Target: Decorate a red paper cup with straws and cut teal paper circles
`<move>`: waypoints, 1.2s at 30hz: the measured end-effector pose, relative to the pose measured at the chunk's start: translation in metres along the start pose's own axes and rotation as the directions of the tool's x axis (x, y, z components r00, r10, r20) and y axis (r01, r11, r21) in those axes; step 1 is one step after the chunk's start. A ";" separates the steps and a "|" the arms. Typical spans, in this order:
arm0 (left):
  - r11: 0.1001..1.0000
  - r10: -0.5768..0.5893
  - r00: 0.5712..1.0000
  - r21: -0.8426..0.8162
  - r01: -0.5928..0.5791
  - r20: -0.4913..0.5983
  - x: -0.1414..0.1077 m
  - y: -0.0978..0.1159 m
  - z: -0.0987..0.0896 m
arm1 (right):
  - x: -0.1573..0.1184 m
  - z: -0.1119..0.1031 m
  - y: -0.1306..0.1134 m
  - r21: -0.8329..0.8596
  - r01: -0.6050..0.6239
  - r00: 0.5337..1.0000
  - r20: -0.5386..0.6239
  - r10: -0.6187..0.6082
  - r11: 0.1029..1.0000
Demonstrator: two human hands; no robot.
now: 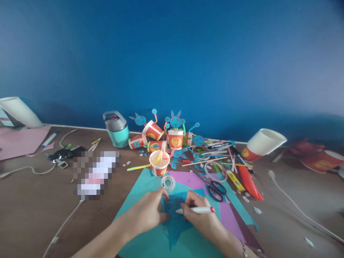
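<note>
A piece of blue paper (175,229) with small red-outlined circles drawn near its top lies on a larger turquoise sheet (139,229). My right hand (200,218) is closed round a white marker (200,210) with a red end, its tip touching the blue paper or just above it. At the paper's left edge rests my left hand (149,211), thumb and forefinger apart, steadying the sheet. A roll of clear tape (168,183) lies just beyond my hands. Scissors (215,190) with black handles lie to the right of it.
Decorated red-and-white paper cups (159,163), some with straws and blue cut-out faces, cluster near the blue wall. A turquoise flask (118,134) stands left of them. Pens, straws and a red-orange object (248,181) lie right. A blurred-out phone-like object (98,173) trails a cable.
</note>
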State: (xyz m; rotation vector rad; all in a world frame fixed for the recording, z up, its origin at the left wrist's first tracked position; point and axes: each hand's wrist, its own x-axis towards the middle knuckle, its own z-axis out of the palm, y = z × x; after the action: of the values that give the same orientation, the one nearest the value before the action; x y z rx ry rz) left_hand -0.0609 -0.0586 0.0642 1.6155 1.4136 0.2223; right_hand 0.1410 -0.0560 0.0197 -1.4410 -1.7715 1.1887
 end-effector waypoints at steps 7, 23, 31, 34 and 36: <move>1.000 -0.007 1.000 -0.002 0.007 -0.001 0.001 0.000 0.000 | 0.001 0.001 -0.001 -0.027 0.021 1.000 0.004 -0.021 0.999; 1.000 -0.001 1.000 -0.005 0.002 0.012 0.001 0.001 -0.001 | 0.002 0.001 0.002 -0.017 -0.036 0.999 -0.022 0.035 0.999; 1.000 -0.017 1.000 0.022 0.017 0.013 0.000 0.004 -0.001 | 0.002 0.002 0.007 -0.018 -0.028 0.998 -0.048 0.027 0.999; 1.000 -0.013 1.000 0.012 0.013 0.019 0.000 0.003 -0.002 | 0.002 0.002 0.005 -0.020 -0.021 0.999 -0.038 0.020 1.000; 1.000 -0.005 1.000 0.005 0.005 0.014 0.000 0.003 -0.002 | 0.002 0.002 0.004 -0.023 -0.012 0.999 -0.030 0.012 1.000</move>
State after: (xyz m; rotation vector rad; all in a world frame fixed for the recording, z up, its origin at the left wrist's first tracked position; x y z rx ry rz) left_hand -0.0598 -0.0573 0.0671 1.6140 1.4089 0.2044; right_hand 0.1409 -0.0544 0.0151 -1.4771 -1.7638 1.1500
